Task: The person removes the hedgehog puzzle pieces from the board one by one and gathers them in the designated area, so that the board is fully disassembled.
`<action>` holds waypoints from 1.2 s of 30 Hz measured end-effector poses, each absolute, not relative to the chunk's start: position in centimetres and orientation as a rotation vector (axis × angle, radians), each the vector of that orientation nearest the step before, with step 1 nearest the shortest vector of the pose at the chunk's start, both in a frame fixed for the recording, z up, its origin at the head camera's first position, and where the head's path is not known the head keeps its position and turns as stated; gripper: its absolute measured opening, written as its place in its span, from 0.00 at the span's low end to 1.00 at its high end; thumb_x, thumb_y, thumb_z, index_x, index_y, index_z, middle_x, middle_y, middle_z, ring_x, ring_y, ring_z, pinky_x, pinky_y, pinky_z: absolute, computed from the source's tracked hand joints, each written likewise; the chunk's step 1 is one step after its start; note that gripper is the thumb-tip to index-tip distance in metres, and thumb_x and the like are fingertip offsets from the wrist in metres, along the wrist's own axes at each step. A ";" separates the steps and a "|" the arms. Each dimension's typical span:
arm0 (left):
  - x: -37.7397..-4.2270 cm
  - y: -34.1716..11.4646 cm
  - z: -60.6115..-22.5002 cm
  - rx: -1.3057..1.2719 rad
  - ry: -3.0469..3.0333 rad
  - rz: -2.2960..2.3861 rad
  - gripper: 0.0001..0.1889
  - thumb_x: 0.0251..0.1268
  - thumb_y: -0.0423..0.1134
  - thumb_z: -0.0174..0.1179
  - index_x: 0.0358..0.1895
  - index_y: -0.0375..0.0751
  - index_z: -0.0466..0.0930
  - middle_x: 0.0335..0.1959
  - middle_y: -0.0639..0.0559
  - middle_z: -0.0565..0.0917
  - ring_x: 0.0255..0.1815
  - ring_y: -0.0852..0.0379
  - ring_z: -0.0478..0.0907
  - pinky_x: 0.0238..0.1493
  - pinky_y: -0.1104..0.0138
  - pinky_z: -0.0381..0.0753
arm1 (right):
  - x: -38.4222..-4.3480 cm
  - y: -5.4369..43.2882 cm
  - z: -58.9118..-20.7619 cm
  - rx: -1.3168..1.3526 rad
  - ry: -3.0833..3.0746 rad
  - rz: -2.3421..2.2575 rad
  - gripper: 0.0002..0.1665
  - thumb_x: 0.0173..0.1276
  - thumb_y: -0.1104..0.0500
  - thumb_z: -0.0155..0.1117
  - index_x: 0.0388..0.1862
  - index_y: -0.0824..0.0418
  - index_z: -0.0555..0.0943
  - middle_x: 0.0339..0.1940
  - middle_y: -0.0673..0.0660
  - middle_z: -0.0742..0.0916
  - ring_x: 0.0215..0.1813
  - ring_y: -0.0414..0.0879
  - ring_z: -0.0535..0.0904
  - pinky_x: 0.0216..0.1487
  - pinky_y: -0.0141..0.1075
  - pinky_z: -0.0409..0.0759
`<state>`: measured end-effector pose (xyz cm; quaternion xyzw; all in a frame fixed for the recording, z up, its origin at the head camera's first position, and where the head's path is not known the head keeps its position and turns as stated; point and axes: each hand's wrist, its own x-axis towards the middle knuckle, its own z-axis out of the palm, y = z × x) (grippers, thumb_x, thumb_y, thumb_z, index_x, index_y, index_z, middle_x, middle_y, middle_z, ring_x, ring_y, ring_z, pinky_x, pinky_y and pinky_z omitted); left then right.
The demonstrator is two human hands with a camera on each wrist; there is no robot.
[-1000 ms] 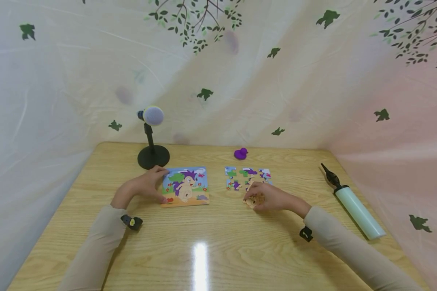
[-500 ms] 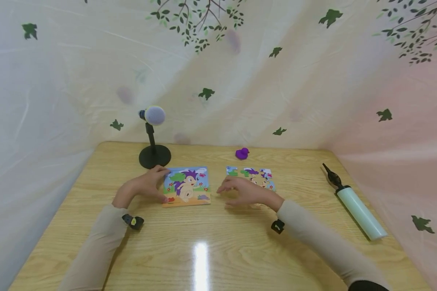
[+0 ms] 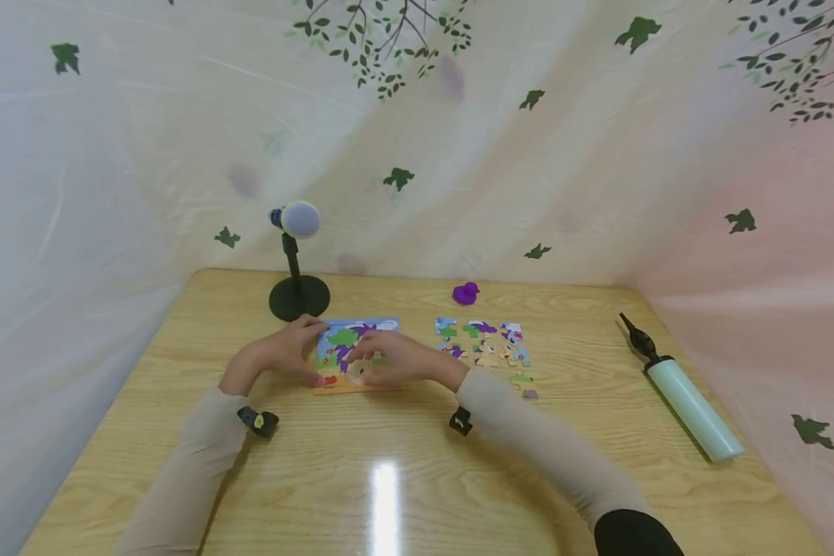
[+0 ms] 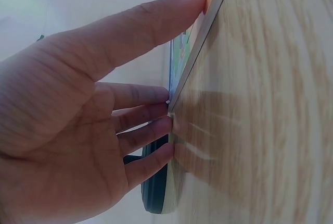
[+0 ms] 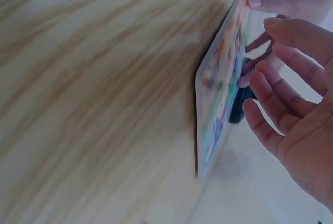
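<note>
A flat picture board with a purple-haired hedgehog lies on the wooden table. My left hand touches its left side. In the left wrist view, the thumb lies on the board's face near its edge, while the straight fingers reach its far corner. Over the board's middle hovers my right hand, hiding part of the picture. Nothing shows between its loosely bent, spread fingers in the right wrist view. Loose jigsaw pieces of the same picture lie to the right, in loose rows.
A round lamp-like object on a black stand stands behind the left hand. A purple toy duck sits near the back edge. On the right lies a pale green hand pump. A patterned cloth hangs behind the table.
My right hand has moved left from the loose pieces to above the picture board, uncovering a green and orange piece at the lower right. My left hand has stayed at the board's left side.
</note>
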<state>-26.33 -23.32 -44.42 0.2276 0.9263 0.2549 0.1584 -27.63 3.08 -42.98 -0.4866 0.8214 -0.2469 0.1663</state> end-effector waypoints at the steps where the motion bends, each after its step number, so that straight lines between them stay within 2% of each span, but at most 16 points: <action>1: -26.3 -23.3 -44.4 0.652 2.648 0.735 0.56 0.51 0.48 0.79 0.77 0.23 0.55 0.71 0.28 0.60 0.74 0.29 0.58 0.77 0.37 0.58 | -27.6 2.7 -43.1 -1.376 2.334 -0.701 0.22 0.67 0.62 0.71 0.60 0.60 0.84 0.57 0.55 0.86 0.59 0.47 0.80 0.61 0.38 0.81; 9: -26.5 -23.5 -44.7 0.657 2.646 0.750 0.56 0.50 0.48 0.79 0.77 0.24 0.55 0.71 0.28 0.61 0.75 0.29 0.58 0.77 0.38 0.59 | -27.6 0.5 -43.7 -1.341 2.336 -0.672 0.23 0.64 0.63 0.72 0.59 0.60 0.85 0.52 0.55 0.87 0.51 0.47 0.80 0.49 0.26 0.78; 22: -26.3 -23.3 -44.6 0.662 2.648 0.743 0.55 0.51 0.47 0.79 0.76 0.23 0.56 0.71 0.27 0.61 0.75 0.29 0.58 0.76 0.38 0.60 | -27.7 -0.6 -44.4 -1.342 2.334 -0.671 0.22 0.64 0.65 0.73 0.57 0.61 0.85 0.53 0.54 0.87 0.51 0.46 0.79 0.46 0.24 0.77; 30: -26.3 -23.4 -44.5 0.660 2.639 0.735 0.55 0.52 0.47 0.78 0.76 0.23 0.56 0.71 0.27 0.60 0.75 0.29 0.58 0.77 0.38 0.59 | -27.4 -0.7 -44.4 -1.309 2.354 -0.671 0.22 0.63 0.65 0.73 0.58 0.61 0.85 0.53 0.55 0.85 0.50 0.46 0.76 0.44 0.25 0.76; 36: -26.4 -23.4 -44.5 0.675 2.643 0.738 0.54 0.52 0.46 0.78 0.76 0.22 0.56 0.70 0.27 0.61 0.74 0.28 0.58 0.76 0.38 0.59 | -27.5 -0.9 -44.3 -1.310 2.353 -0.692 0.23 0.61 0.67 0.73 0.57 0.63 0.86 0.52 0.56 0.86 0.49 0.46 0.78 0.44 0.24 0.77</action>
